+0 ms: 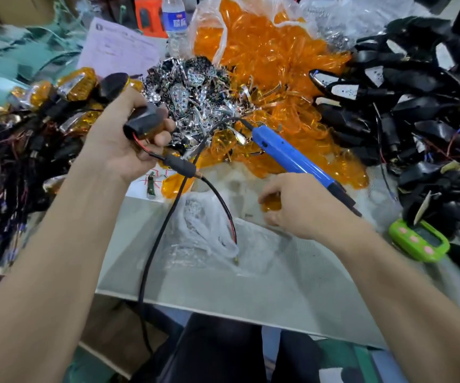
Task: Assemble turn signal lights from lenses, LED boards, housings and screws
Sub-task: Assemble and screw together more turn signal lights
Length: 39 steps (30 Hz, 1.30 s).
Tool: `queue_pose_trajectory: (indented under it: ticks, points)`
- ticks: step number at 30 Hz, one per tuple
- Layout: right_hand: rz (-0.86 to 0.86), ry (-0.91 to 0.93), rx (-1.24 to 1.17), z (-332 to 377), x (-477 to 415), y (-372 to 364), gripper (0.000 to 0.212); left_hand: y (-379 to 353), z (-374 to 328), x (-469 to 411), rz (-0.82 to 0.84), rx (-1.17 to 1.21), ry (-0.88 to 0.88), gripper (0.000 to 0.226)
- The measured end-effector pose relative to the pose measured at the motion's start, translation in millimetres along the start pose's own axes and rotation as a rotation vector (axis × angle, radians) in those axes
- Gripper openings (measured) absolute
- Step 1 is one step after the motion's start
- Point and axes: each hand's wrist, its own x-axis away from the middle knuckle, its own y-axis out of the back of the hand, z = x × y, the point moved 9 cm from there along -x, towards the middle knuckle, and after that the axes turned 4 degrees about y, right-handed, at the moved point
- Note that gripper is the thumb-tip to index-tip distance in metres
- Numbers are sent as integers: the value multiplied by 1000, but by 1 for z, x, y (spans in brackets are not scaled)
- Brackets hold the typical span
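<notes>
Black housing (144,121), wires dangling, is gripped in the left hand (123,145) over the worktop's (251,286) middle. Right hand (298,208) pinches an orange lens (271,204) by the blue screwdriver (292,158). Some finished lights (76,84) are piled at the left edge, with loads of parts left.

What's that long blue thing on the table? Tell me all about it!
It is a blue screwdriver, a powered one by its look, with a plastic body. A black nose points toward the lower right; a black cord leaves the other end and trails toward the camera. It lies slanted on the orange lenses, behind the right hand; whether they touch is unclear.
</notes>
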Motion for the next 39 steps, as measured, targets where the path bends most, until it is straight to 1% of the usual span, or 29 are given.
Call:
queue_pose_trajectory:
  ticks: [2,3,5,6,8,13,15,16,17,19,21,23,25,27,29,33,36,39]
  points:
    - [-56,-23,35,-6,2,4,19,-5,0,9,46,-43,10,27]
    - [-86,-17,35,-5,4,6,23,-7,-1,13,58,-51,7,25]
    - [-132,14,-14,4,6,7,29,-13,-4,17,79,-81,1,18]
    - [-134,38,-24,12,6,5,26,-16,-3,17,83,-97,5,16]
    - [-85,86,37,27,4,-3,10,-22,4,20,57,-156,-4,13]
    - [38,147,222,45,-2,-18,17,-35,29,25,-26,-285,-88,20]
    - [23,118,203,45,-4,-14,12,-41,36,26,-41,-275,-102,19]
    - [4,89,174,43,-6,-10,7,-44,38,27,-32,-245,-110,25]
    - [-25,56,133,39,-7,-5,4,-46,40,28,-22,-210,-118,34]
    - [-89,-17,-16,29,-10,8,13,-48,43,28,-33,-179,-127,49]
    - [-196,-47,-210,23,-13,26,16,-47,48,28,-64,-180,-124,56]
    - [-271,-43,-408,27,-16,42,10,-47,51,29,-95,-175,-135,61]
    - [-281,-14,-690,38,-21,51,5,-46,53,29,-150,-204,-136,64]
    - [-286,6,-974,47,-27,56,15,-42,57,30,-213,-229,-116,64]
    - [-291,17,-1137,53,-34,57,16,-43,59,31,-244,-251,-114,60]
    - [-291,-17,-1208,55,-43,46,20,-48,60,35,-272,-269,-163,54]
    - [-303,-60,-1183,50,-45,37,27,-52,60,36,-250,-278,-191,48]
    - [-285,-40,-1131,50,-46,36,30,-52,60,35,-252,-300,-208,35]
